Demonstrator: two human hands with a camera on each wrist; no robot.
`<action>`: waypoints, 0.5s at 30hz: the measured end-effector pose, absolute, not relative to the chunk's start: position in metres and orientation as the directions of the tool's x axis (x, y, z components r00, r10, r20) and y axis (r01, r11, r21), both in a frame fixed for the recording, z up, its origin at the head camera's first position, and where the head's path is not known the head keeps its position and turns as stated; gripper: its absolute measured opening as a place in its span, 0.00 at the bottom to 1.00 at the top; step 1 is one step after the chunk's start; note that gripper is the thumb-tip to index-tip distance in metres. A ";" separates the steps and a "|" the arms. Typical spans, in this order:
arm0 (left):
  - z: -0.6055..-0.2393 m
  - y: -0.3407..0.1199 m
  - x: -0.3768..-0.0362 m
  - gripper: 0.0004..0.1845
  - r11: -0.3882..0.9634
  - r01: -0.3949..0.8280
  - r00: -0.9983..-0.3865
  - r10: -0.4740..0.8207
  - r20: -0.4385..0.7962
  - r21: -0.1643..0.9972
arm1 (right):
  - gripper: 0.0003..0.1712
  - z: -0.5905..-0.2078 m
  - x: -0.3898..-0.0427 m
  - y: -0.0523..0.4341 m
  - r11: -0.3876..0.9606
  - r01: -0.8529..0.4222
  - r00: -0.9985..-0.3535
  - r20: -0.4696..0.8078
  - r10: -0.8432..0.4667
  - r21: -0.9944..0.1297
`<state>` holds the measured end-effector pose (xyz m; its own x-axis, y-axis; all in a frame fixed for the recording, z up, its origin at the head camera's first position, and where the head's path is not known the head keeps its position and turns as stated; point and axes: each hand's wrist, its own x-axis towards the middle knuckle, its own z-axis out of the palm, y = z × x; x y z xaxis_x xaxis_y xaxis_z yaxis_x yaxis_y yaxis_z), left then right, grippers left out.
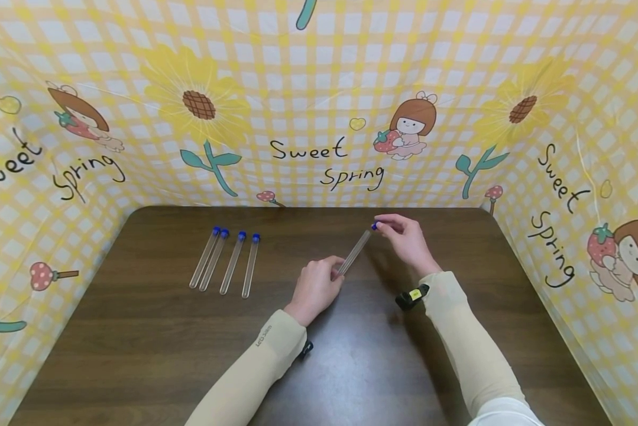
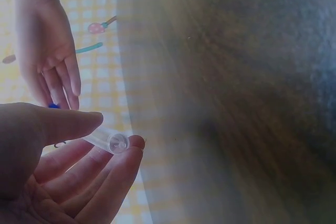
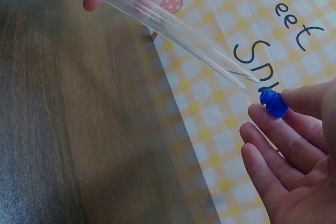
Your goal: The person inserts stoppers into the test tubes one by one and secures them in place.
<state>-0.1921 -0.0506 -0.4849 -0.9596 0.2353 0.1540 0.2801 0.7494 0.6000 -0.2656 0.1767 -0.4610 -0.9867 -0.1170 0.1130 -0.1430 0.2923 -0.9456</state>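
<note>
My left hand [image 1: 316, 287] holds a clear test tube [image 1: 354, 253] near its rounded bottom end, pinched between thumb and fingers. The tube slants up and away to the right. In the right wrist view its open mouth lies close to a blue stopper [image 3: 273, 103], with a small gap between them. My right hand [image 1: 406, 241] pinches that stopper between thumb and forefinger, the other fingers spread below it. In the left wrist view the tube's round end [image 2: 118, 142] points at the camera, and the stopper is mostly hidden behind the thumb.
Several capped test tubes [image 1: 235, 263] with blue stoppers lie side by side on the left of the dark wooden table [image 1: 138, 355]. A yellow checked cloth [image 1: 308, 77] with printed flowers rises behind the table and along both sides.
</note>
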 end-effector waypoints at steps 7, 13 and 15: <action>-0.484 -0.051 -0.192 0.17 0.748 0.282 -0.959 0.235 0.158 0.601 | 0.16 -0.461 -0.264 0.172 0.284 -0.152 -0.986 0.127 -0.106 -0.947; -0.483 -0.050 -0.192 0.17 0.743 0.275 -0.961 0.235 0.148 0.610 | 0.16 -0.461 -0.263 0.169 0.258 -0.158 -0.985 0.134 -0.105 -0.953; -0.482 -0.050 -0.192 0.17 0.744 0.272 -0.962 0.233 0.146 0.610 | 0.16 -0.460 -0.262 0.168 0.262 -0.155 -0.986 0.131 -0.108 -0.952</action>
<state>-0.1920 -0.0501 -0.4822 -0.9616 0.2325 0.1457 0.2723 0.7439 0.6103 -0.2623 0.1685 -0.4602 -0.9855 -0.1077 0.1309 -0.1552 0.2623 -0.9524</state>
